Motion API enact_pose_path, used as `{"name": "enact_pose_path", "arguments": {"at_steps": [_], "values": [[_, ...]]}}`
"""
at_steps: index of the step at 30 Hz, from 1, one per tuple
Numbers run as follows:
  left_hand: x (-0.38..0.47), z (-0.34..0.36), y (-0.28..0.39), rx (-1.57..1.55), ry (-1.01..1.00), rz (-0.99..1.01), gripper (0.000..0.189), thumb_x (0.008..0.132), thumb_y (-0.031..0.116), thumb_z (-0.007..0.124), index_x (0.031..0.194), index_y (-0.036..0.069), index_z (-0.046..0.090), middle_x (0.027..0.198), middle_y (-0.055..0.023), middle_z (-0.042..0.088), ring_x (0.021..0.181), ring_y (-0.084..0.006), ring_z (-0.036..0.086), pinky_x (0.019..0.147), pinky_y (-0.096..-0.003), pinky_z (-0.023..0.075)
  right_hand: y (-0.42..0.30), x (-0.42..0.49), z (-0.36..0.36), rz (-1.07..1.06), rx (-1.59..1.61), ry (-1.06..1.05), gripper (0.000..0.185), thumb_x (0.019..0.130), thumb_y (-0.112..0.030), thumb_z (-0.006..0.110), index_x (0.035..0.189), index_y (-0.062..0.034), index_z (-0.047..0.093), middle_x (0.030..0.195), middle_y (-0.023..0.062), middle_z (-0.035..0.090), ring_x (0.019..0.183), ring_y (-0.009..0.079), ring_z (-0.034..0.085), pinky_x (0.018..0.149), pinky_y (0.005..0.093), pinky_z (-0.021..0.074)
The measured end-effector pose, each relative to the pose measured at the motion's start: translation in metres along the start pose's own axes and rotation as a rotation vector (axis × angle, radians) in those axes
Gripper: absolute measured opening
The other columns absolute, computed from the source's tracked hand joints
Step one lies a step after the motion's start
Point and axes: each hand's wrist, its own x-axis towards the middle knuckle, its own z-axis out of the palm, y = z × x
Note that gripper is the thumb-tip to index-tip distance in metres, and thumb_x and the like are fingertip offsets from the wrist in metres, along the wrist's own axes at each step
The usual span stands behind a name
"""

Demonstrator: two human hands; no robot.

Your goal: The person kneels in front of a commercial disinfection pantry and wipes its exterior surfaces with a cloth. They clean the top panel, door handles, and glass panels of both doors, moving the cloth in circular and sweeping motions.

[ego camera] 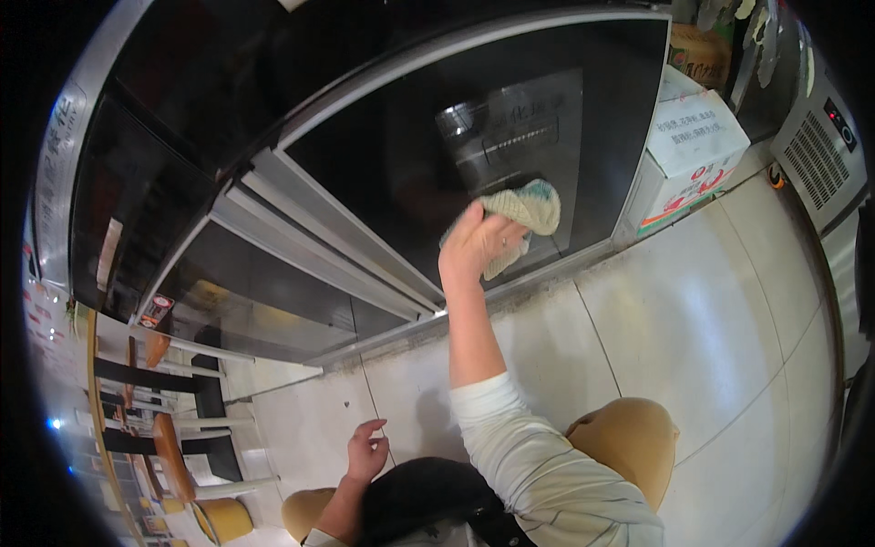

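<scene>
My right hand (478,243) grips a pale knitted cloth (536,208) with a blue-green patch. It holds the cloth at the lower part of a dark glossy cabinet door (403,130) framed in silvery metal. Part of the cloth is hidden behind my fingers, and both are slightly blurred. On the door, a grey rectangular panel or reflection (567,123) shows writing above the cloth. My left hand (368,451) hangs over the floor near my knee, its fingers loosely bent and apart, with nothing in it.
A white printed carton (697,137) stands right of the cabinet. Farther right is an appliance (817,164) with a vent grille and a red light. Pale floor tiles (663,308) lie below. Chairs (171,455) and a yellow bin (222,519) stand at the left.
</scene>
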Motion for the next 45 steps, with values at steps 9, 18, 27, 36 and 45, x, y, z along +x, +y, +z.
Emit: {"name": "enact_pose_path", "arguments": {"at_steps": [9,18,27,36,45], "values": [[0.001,-0.002,0.009,-0.021,0.000,-0.035,0.036,0.078,-0.003,0.059,0.113,0.005,0.062,0.115,-0.0133,0.061,0.102,-0.0228,0.062,0.073,-0.0307,0.0573,-0.001,0.006,-0.003,-0.061,-0.024,0.000,0.041,0.095,-0.028,0.051,0.122,0.0028,0.044,0.138,0.0276,0.036,0.133,0.0475,0.023,0.106,0.0587,0.0149],[-0.003,-0.003,0.009,-0.021,0.003,-0.048,0.037,0.078,-0.002,0.060,0.113,0.006,0.063,0.116,-0.0136,0.061,0.103,-0.0243,0.062,0.073,-0.0310,0.0578,-0.006,0.010,-0.012,-0.107,-0.013,-0.026,0.044,0.096,-0.026,0.049,0.127,0.0045,0.040,0.142,0.0287,0.031,0.130,0.0469,0.026,0.105,0.0569,0.0193],[-0.005,-0.002,0.009,-0.016,-0.002,-0.036,0.037,0.078,-0.002,0.058,0.114,0.006,0.063,0.116,-0.0138,0.061,0.103,-0.0235,0.062,0.073,-0.0308,0.0578,-0.008,0.011,-0.017,-0.106,0.043,-0.029,0.046,0.095,-0.026,0.052,0.129,0.0020,0.038,0.138,0.0276,0.033,0.129,0.0451,0.029,0.102,0.0559,0.0261],[-0.002,0.000,0.011,-0.004,-0.009,-0.027,0.037,0.077,-0.002,0.058,0.114,0.006,0.063,0.115,-0.0144,0.061,0.102,-0.0245,0.062,0.072,-0.0312,0.0574,-0.007,0.007,-0.010,-0.121,0.033,-0.063,0.049,0.096,-0.024,0.050,0.133,0.0041,0.036,0.138,0.0267,0.035,0.128,0.0453,0.029,0.104,0.0564,0.0229],[-0.004,-0.001,0.012,-0.012,-0.008,0.008,0.038,0.077,-0.002,0.057,0.114,0.007,0.063,0.115,-0.0146,0.061,0.102,-0.0250,0.062,0.072,-0.0313,0.0576,-0.005,0.007,-0.007,-0.095,0.080,-0.044,0.043,0.096,-0.024,0.049,0.128,0.0030,0.040,0.138,0.0274,0.034,0.126,0.0448,0.031,0.103,0.0555,0.0225]]}}
